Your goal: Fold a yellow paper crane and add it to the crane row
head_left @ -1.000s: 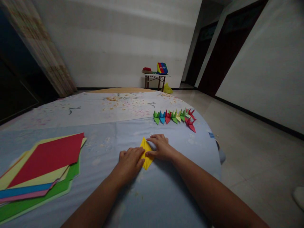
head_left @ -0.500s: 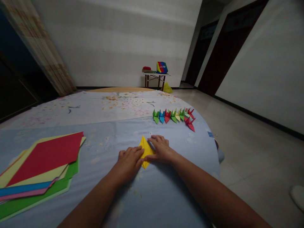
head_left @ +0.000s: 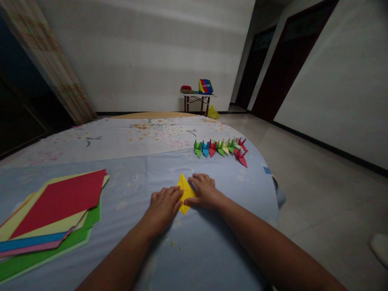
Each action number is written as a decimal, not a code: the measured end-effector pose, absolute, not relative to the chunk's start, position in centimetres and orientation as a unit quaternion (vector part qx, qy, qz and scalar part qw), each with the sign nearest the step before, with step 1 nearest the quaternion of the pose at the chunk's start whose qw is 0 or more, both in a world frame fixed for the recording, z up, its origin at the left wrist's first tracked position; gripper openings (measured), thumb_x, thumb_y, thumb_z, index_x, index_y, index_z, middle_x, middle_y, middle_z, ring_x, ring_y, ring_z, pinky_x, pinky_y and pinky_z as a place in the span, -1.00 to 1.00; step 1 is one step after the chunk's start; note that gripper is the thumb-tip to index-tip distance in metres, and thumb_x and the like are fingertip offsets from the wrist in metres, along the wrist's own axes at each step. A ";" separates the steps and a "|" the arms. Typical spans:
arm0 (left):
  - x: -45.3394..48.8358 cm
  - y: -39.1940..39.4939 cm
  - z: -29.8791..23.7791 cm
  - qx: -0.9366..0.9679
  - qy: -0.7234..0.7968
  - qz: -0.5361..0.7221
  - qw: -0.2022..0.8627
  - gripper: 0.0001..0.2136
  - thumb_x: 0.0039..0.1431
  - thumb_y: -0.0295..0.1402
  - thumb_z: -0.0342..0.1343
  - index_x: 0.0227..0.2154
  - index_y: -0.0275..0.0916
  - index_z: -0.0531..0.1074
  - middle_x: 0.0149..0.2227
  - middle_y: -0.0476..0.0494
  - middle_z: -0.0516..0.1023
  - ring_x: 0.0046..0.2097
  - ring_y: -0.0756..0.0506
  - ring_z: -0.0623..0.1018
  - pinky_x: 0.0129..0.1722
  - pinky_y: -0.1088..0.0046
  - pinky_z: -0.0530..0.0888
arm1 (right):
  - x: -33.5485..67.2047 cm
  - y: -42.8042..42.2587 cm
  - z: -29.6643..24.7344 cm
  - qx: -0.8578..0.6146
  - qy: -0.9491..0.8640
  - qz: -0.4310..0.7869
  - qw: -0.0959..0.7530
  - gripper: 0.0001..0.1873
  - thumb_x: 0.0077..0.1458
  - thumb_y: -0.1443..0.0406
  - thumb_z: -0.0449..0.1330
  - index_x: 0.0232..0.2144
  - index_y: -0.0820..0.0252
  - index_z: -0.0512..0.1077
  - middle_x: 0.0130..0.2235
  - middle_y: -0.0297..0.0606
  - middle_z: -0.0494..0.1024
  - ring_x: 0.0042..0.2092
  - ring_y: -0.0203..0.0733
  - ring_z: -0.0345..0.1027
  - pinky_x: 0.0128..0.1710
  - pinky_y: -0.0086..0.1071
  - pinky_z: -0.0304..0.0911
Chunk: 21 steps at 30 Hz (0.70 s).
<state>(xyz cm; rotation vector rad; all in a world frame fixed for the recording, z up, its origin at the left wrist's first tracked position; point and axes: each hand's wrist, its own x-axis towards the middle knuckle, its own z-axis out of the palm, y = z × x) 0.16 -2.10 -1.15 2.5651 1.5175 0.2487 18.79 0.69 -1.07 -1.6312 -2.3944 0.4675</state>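
Observation:
A diamond-shaped piece of yellow origami paper (head_left: 184,194), folded with creases showing, lies flat on the blue tablecloth (head_left: 127,250). From the left side, my left hand (head_left: 165,204) holds it down, its fingertips and thumb on the paper's left edge. My right hand (head_left: 204,192) is curved around the right corner, thumb on the lower right part and fingertips by the upper right edge. Part of the right corner is hidden under this hand. Beyond it, a row of several folded paper cranes (head_left: 212,148) in green, blue, red and pale yellow stands on the table.
At the left lies a stack of coloured paper sheets (head_left: 60,198), red on top. A white floral cloth (head_left: 151,137) covers the table's far part. The rounded table edge runs along the right. Against the back wall, a small table (head_left: 198,95) bears a colourful box (head_left: 206,86).
Both hands stay in nearly the same place on the yellow paper. The view has shifted very slightly.

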 end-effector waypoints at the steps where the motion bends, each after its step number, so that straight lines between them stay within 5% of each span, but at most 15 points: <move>1: 0.2 -2.2 -1.1 0.856 0.506 0.079 0.073 -0.67 0.21 -0.32 -0.14 0.03 -0.10 0.27 0.12 -0.13 0.31 0.09 -0.15 0.27 -0.02 0.24 0.16 | 18.8 0.7 -1.1 -0.552 -0.812 0.159 0.102 -0.16 -0.19 -0.08 0.21 0.12 0.06 0.12 0.18 -0.05 0.10 0.17 0.10 -0.12 0.05 -0.01 -0.11; 21: -0.8 -2.0 -1.0 0.871 0.474 0.074 0.107 -0.62 0.20 -0.29 -0.17 0.09 -0.11 0.20 0.15 -0.15 0.26 0.14 -0.15 0.21 0.05 0.19 0.13 | 19.1 0.6 -1.6 -0.544 -0.812 0.179 0.111 -0.22 -0.11 -0.03 0.18 0.14 0.08 0.11 0.20 -0.07 0.08 0.21 0.05 -0.16 0.10 -0.05 -0.18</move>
